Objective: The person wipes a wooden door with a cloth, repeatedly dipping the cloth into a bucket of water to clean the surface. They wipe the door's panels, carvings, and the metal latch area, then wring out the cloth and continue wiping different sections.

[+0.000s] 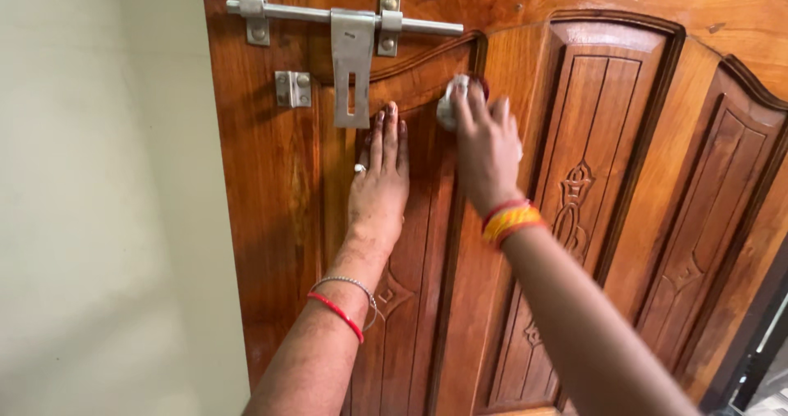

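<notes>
A polished brown wooden door (657, 80) with carved panels fills the view. My left hand (379, 186) lies flat against the door, fingers together and pointing up, a ring on one finger. My right hand (486, 149) presses a small white cloth (450, 102) onto the carved moulding at the top of a panel; the cloth shows only past my fingertips. Red and silver bangles circle my left wrist, orange and red ones my right.
A steel sliding bolt (345, 14) with a hanging hasp (351, 71) is mounted across the door's top, a small steel staple plate (293, 89) below its left end. A pale cream wall (98, 203) stands to the left. A dark gap shows at the lower right.
</notes>
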